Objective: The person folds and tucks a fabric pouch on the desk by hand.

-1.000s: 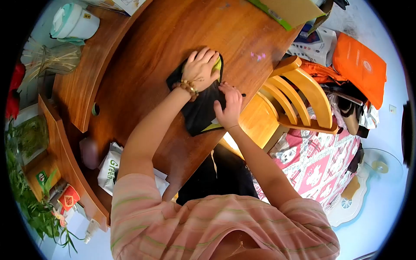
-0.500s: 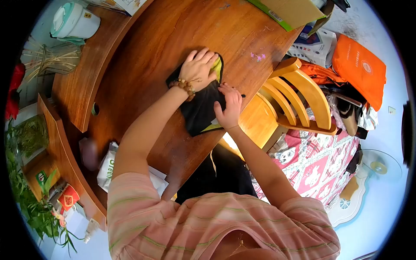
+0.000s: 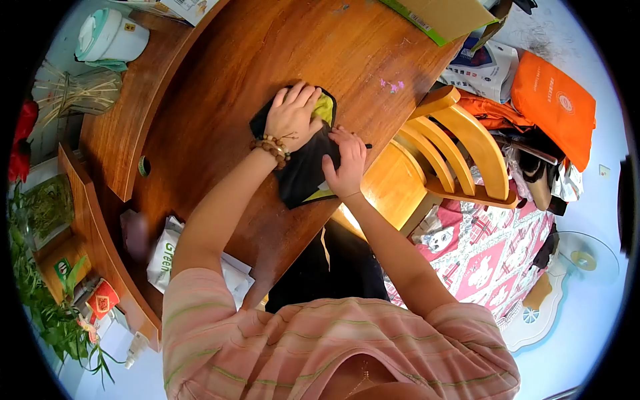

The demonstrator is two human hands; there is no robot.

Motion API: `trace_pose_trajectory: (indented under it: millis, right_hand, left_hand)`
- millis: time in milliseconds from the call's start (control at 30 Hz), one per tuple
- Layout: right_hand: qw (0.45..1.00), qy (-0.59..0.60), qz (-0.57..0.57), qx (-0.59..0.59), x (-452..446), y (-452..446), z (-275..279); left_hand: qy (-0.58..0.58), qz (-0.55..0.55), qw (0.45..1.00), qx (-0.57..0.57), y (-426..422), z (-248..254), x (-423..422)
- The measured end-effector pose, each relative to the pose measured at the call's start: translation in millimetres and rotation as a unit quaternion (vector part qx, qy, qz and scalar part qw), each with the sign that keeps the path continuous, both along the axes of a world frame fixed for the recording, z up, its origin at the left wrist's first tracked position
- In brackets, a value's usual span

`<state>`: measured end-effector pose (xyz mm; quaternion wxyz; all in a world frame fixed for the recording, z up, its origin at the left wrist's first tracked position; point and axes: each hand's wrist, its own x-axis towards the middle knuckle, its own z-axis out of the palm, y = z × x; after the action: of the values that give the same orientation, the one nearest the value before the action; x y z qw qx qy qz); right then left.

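A black cloth with yellow showing along parts of its edge (image 3: 300, 175) lies folded on the wooden table (image 3: 267, 47). My left hand (image 3: 291, 120), with beaded bracelets at the wrist, rests flat on its upper part, fingers stretched out beside a yellow patch. Lower and to the right, my right hand (image 3: 347, 160) lies on the cloth near the table's edge, thumb apart from the fingers. What is under the palms is hidden.
A yellow wooden chair (image 3: 467, 150) stands against the right edge. A cardboard box (image 3: 460, 20) sits at the far right of the table. At left are a raised shelf (image 3: 127, 120), a white bucket (image 3: 113, 37) and a white package (image 3: 163, 257).
My left hand has slid a little back toward me and to the left, and the upper part of the cloth has shifted with it. My right hand stays on the cloth's lower right side.
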<state>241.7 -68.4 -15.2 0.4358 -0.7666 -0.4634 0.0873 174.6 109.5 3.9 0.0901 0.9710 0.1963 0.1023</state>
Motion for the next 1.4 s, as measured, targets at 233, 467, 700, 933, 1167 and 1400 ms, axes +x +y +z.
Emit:
trace_pose_trajectory:
  millis: [233,467,700,933,1167,1400]
  right_hand:
    - [1.0,0.008,-0.018,0.014,1,0,0]
    - [0.994,0.109,-0.027,0.012,12,3,7]
    - [0.992,-0.109,0.028,-0.062,76,33,5]
    - [0.987,-0.122,0.033,-0.1,83,38,2]
    - [0.987,-0.106,0.032,-0.112,83,38,6]
    - [0.989,-0.101,0.026,-0.108,82,38,6]
  left_hand:
    - [-0.042,0.0,0.999,-0.01,5,-10,50]
    - [-0.013,0.07,0.997,0.02,1,-7,-21]
    - [-0.043,0.175,0.983,0.039,62,-24,34]
    - [-0.03,0.144,0.989,0.021,63,-20,39]
    - [-0.065,0.15,0.986,0.034,81,-24,69]
    - [-0.069,0.182,0.98,0.038,68,-24,62]
